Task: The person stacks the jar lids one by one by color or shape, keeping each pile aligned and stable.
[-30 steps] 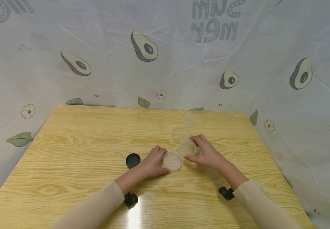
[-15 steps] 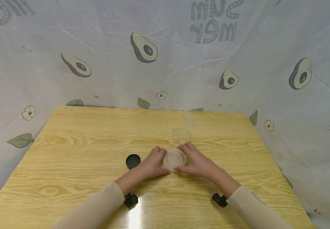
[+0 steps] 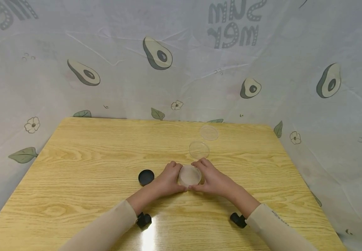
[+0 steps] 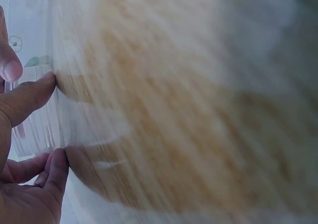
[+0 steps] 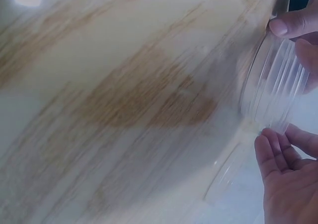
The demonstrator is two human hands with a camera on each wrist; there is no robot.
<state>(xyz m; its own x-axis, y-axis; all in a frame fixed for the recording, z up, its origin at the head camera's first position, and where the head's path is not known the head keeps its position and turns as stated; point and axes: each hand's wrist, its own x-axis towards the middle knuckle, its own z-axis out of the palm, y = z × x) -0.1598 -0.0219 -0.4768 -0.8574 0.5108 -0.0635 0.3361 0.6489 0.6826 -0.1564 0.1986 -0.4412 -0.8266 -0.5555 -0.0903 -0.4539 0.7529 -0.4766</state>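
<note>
A stack of clear, shallow round dishes (image 3: 190,175) stands on the wooden table between both hands. Its layered rims show edge-on in the right wrist view, where the dishes (image 5: 271,80) sit one on another. My left hand (image 3: 169,179) holds the stack from the left, thumb at the near side and fingers at the far side. From the right, my right hand (image 3: 213,178) grips the upper part of the stack the same way. The two thumbs nearly meet at the front. Left of the left hand lies a black round shallow lid or dish (image 3: 146,177).
Two more clear round pieces lie behind the stack: a nearer one (image 3: 199,150) and a farther one (image 3: 209,132). Black wrist cameras hang under the left (image 3: 143,220) and right (image 3: 238,220) wrists. A printed cloth (image 3: 181,69) hangs behind the table (image 3: 89,157).
My right hand has moved left and toward me with a clear dish, which now sits on the stack. The left hand has stayed at the stack.
</note>
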